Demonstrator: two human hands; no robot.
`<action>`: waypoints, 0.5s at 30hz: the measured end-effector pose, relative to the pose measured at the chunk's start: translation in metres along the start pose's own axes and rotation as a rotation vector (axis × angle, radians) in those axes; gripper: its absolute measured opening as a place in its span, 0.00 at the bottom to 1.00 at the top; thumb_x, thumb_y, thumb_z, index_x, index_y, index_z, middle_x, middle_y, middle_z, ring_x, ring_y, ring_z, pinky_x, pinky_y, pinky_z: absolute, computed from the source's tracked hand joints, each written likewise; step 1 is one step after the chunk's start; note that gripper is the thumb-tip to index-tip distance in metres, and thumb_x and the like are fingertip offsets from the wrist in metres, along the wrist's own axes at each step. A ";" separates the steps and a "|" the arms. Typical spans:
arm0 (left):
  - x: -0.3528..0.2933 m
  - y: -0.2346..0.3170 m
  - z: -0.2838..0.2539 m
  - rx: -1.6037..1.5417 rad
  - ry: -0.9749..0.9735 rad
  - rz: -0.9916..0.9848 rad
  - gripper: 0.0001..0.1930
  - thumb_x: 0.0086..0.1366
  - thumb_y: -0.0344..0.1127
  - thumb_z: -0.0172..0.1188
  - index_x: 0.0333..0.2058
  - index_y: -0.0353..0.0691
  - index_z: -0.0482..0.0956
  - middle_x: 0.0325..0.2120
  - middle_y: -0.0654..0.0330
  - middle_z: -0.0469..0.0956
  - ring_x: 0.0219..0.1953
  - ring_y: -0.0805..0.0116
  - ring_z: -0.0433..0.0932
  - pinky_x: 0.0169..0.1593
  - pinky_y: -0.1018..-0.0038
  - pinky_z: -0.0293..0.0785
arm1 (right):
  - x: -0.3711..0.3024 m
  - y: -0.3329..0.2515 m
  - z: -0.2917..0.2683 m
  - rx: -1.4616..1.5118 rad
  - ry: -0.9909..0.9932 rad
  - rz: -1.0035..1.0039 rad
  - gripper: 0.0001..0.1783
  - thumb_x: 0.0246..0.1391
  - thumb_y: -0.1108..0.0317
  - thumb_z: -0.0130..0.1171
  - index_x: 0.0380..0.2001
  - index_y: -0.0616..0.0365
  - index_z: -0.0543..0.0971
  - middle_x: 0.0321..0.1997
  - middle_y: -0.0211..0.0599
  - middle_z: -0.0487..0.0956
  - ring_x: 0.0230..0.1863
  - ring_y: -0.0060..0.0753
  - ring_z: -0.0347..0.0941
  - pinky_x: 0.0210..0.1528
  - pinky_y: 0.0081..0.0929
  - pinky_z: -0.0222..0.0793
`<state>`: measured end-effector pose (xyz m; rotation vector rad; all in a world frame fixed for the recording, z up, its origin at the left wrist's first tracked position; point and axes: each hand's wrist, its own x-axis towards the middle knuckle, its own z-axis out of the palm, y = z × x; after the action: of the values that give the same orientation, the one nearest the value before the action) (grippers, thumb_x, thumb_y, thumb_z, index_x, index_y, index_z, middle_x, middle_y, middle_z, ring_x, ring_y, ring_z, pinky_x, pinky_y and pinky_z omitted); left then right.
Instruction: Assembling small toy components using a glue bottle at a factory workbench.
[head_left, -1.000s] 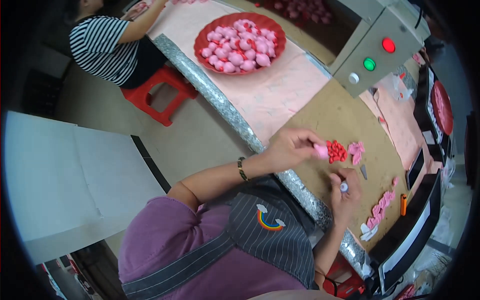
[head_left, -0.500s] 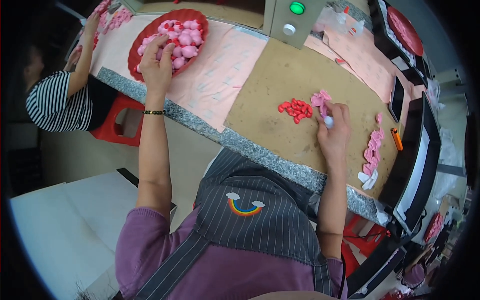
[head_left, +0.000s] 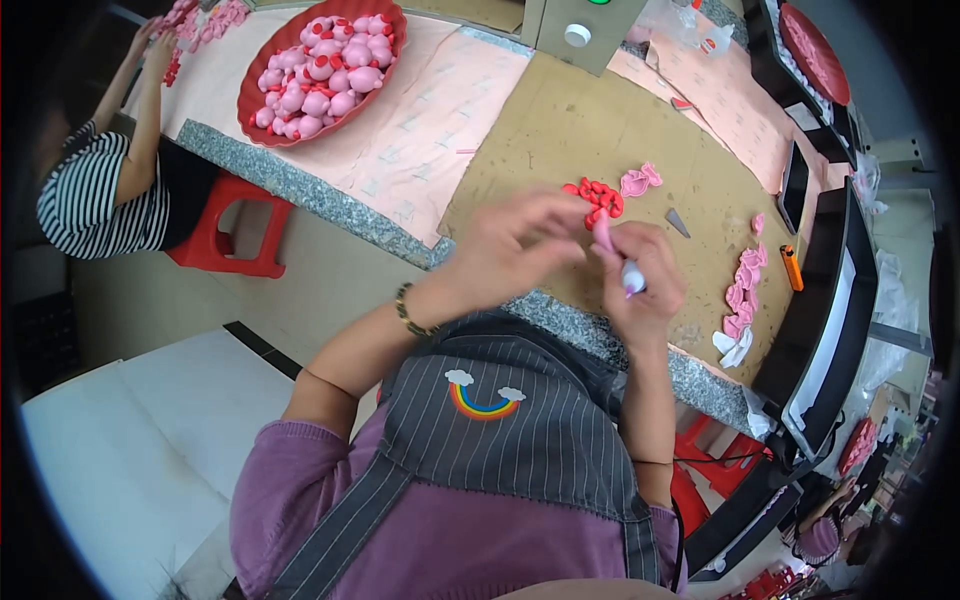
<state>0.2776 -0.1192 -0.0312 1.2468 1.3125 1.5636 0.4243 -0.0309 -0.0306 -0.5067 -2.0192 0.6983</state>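
My right hand (head_left: 648, 285) is closed around a small whitish tube (head_left: 633, 276) with a purplish tip. A slim pink piece (head_left: 603, 232) sticks up from its fingers. Close beside it, slightly blurred, my left hand (head_left: 515, 250) has its fingers apart, and I see nothing in them. Just beyond both hands lies a small pile of red curved pieces (head_left: 600, 197), partly covered by the fingers. Next to the pile are ruffled pink pieces (head_left: 640, 180) and a grey pointed blade (head_left: 678, 222). A red fluted bowl (head_left: 395, 75) at the far left holds many pink-and-red figures (head_left: 335, 80).
On the right of the brown board (head_left: 560, 120) lie a row of ruffled pink pieces (head_left: 745, 285), an orange cutter (head_left: 791, 268) and a dark phone (head_left: 793, 195). A long black tray (head_left: 825, 330) borders that side. A co-worker in a striped top (head_left: 95, 195) sits at far left.
My left hand has left the bowl and come right, beside my right hand. The right hand has moved slightly nearer to me, with a pink piece in its fingers; the grey blade is now uncovered.
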 end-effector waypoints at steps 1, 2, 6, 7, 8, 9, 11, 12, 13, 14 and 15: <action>-0.005 -0.005 0.012 -0.002 0.011 -0.003 0.15 0.54 0.20 0.57 0.43 0.33 0.74 0.40 0.57 0.76 0.42 0.70 0.75 0.47 0.76 0.71 | -0.004 -0.002 0.001 0.028 -0.034 -0.021 0.07 0.38 0.84 0.59 0.26 0.66 0.75 0.28 0.43 0.75 0.28 0.32 0.72 0.28 0.23 0.67; -0.009 -0.012 0.023 -0.250 0.012 -0.076 0.16 0.55 0.19 0.56 0.44 0.31 0.73 0.40 0.56 0.75 0.42 0.71 0.75 0.47 0.77 0.71 | -0.007 -0.005 -0.003 0.034 -0.101 -0.015 0.09 0.37 0.85 0.59 0.27 0.65 0.76 0.28 0.43 0.75 0.30 0.33 0.73 0.29 0.23 0.69; -0.015 -0.024 0.020 -0.551 0.017 -0.157 0.16 0.55 0.16 0.55 0.44 0.28 0.71 0.39 0.54 0.75 0.42 0.71 0.75 0.47 0.76 0.73 | -0.011 -0.005 -0.004 0.089 -0.142 -0.019 0.10 0.38 0.85 0.59 0.28 0.66 0.76 0.28 0.43 0.75 0.30 0.34 0.73 0.30 0.24 0.69; -0.015 -0.026 0.015 -0.551 0.013 -0.160 0.16 0.55 0.16 0.55 0.44 0.28 0.71 0.38 0.54 0.76 0.42 0.71 0.76 0.46 0.75 0.73 | -0.009 0.000 -0.008 0.126 -0.126 0.053 0.09 0.39 0.84 0.58 0.28 0.65 0.76 0.28 0.42 0.75 0.30 0.34 0.73 0.32 0.24 0.68; -0.015 -0.024 0.011 -0.545 0.042 -0.181 0.16 0.55 0.17 0.55 0.45 0.28 0.71 0.38 0.55 0.76 0.40 0.71 0.76 0.45 0.76 0.74 | -0.006 0.004 -0.011 0.163 -0.108 0.126 0.09 0.40 0.82 0.58 0.29 0.65 0.76 0.28 0.41 0.76 0.30 0.34 0.73 0.33 0.24 0.68; -0.015 -0.024 0.006 -0.545 0.041 -0.183 0.16 0.55 0.17 0.55 0.45 0.28 0.71 0.38 0.55 0.76 0.40 0.71 0.76 0.45 0.76 0.74 | -0.001 0.008 -0.012 0.162 -0.107 0.128 0.09 0.40 0.82 0.58 0.29 0.65 0.76 0.28 0.41 0.76 0.30 0.34 0.73 0.33 0.24 0.68; -0.015 -0.024 -0.001 -0.497 0.093 -0.207 0.17 0.55 0.18 0.56 0.45 0.29 0.71 0.39 0.54 0.76 0.39 0.70 0.77 0.43 0.76 0.75 | 0.011 0.019 -0.012 -0.143 -0.133 0.305 0.08 0.42 0.79 0.58 0.30 0.65 0.76 0.28 0.40 0.76 0.30 0.33 0.73 0.34 0.23 0.67; -0.015 -0.024 -0.002 -0.496 0.091 -0.207 0.17 0.55 0.18 0.56 0.45 0.29 0.71 0.39 0.54 0.76 0.39 0.70 0.77 0.43 0.76 0.75 | 0.013 0.029 -0.009 -0.251 -0.145 0.320 0.08 0.43 0.77 0.58 0.30 0.64 0.75 0.29 0.41 0.76 0.30 0.36 0.74 0.34 0.26 0.67; -0.015 -0.025 -0.002 -0.518 0.089 -0.196 0.16 0.56 0.19 0.56 0.45 0.29 0.71 0.40 0.54 0.76 0.39 0.69 0.77 0.43 0.75 0.75 | 0.015 0.030 -0.006 -0.252 -0.142 0.322 0.08 0.43 0.77 0.58 0.30 0.64 0.75 0.29 0.41 0.76 0.30 0.36 0.74 0.34 0.26 0.67; -0.016 -0.027 -0.003 -0.540 0.092 -0.183 0.16 0.57 0.20 0.55 0.46 0.30 0.70 0.41 0.54 0.76 0.39 0.68 0.77 0.43 0.74 0.75 | 0.018 0.030 -0.002 -0.362 -0.168 0.296 0.07 0.43 0.76 0.58 0.30 0.64 0.75 0.29 0.42 0.76 0.30 0.40 0.74 0.33 0.29 0.68; -0.016 -0.027 -0.003 -0.539 0.095 -0.183 0.16 0.57 0.20 0.55 0.46 0.30 0.70 0.41 0.54 0.76 0.39 0.68 0.77 0.43 0.74 0.75 | 0.019 0.029 0.000 -0.473 -0.193 0.269 0.07 0.43 0.76 0.59 0.29 0.63 0.75 0.29 0.44 0.75 0.31 0.43 0.74 0.33 0.32 0.68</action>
<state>0.2775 -0.1293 -0.0615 0.7059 0.9353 1.7053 0.4166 0.0023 -0.0377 -1.0350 -2.3328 0.4312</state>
